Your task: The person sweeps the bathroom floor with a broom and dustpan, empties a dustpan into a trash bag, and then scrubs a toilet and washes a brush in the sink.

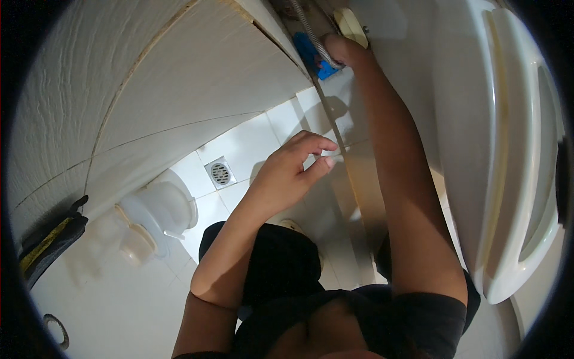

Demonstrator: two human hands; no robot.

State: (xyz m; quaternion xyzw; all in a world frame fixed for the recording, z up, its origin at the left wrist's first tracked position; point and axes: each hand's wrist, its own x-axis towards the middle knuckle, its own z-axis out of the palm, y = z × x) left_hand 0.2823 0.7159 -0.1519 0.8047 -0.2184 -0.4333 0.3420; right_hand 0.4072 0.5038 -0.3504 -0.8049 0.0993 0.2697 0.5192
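My right hand (342,50) reaches far forward to the wall corner, its fingers curled round a blue cleaning tool (327,71) whose exact kind I cannot make out. A metal shower hose (312,35) hangs in front of the fingers and partly hides them. Just beyond that hand is a pale yellow soap dish (351,27). My left hand (294,163) hovers over the white tiled floor with nothing in it, thumb and forefinger apart and the other fingers loosely bent.
A floor drain (220,172) lies left of my left hand. Farther left stand a translucent bucket (174,200) and a dipper (137,244). At the right edge is a white washbasin (505,155). A tiled wall (197,78) rises at the far left, with a dark bundle (52,245) near it.
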